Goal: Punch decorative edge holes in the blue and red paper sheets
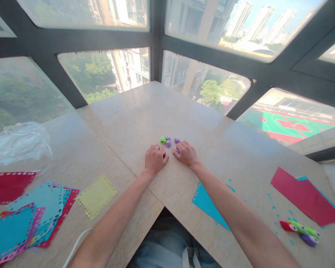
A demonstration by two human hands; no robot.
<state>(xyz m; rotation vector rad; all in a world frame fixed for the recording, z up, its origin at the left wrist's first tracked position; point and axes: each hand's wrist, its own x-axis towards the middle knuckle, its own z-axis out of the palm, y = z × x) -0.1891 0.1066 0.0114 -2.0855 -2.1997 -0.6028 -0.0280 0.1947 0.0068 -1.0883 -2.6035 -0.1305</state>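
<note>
Both arms reach forward over a beige marble table [145,115]. My left hand [155,158], wearing a ring, is curled with a small red piece peeking out at its fingers. Close beside it, my right hand [186,153] is curled on a small purple paper punch [178,151]. Just beyond the fingers lie a green punch [163,140] and two purple punches [168,143], [177,140]. A blue sheet of paper [208,203] lies under my right forearm.
Punched coloured sheets [30,212] and a yellow one [96,195] lie at the left, beside a plastic bag [18,143]. Red and blue paper [305,195], blue scraps and larger punches [301,229] sit at the right. Windows surround the table corner.
</note>
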